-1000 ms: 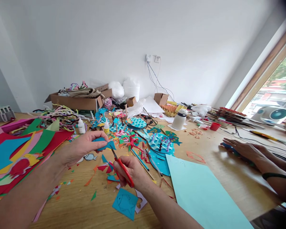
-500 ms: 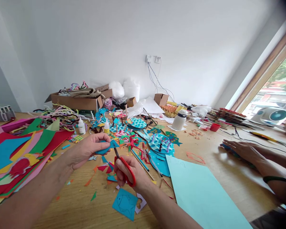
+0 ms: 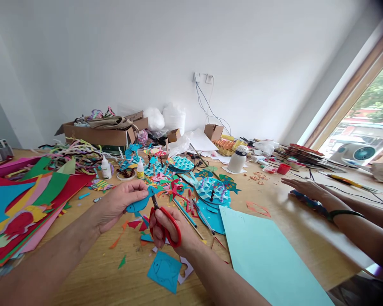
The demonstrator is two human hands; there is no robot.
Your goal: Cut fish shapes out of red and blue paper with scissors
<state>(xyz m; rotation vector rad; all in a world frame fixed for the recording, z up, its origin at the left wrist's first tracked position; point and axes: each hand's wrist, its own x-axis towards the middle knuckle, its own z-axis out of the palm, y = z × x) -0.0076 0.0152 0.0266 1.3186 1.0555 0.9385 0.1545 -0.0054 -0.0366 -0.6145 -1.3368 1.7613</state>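
Observation:
Between the thumb and fingers of my left hand [image 3: 127, 199] is a blue paper fish [image 3: 138, 205], held above the table. My right hand [image 3: 170, 229] grips red-handled scissors [image 3: 176, 225], their dark blades reaching up to the tail end of the fish. Whether the blades touch the paper I cannot tell. Below my right hand lies a blue paper square [image 3: 165, 272] with a fish drawn on it, partly over a pale paper offcut [image 3: 185, 271]. Coloured paper scraps [image 3: 143, 223] are scattered beneath both hands.
Bright coloured sheets [image 3: 6, 204] are piled at left. A large light-blue sheet [image 3: 268, 259] lies at right, near blue fish decorations [image 3: 213, 191], pencils and a white bottle [image 3: 238, 160]. At far right another person's hand [image 3: 303, 189] rests over a dark blue item. Glue bottles [image 3: 106, 168] stand behind.
My left hand has turned the blue fish so more of its body shows. The scissors have shifted slightly. The other person's hands have moved left and away from me.

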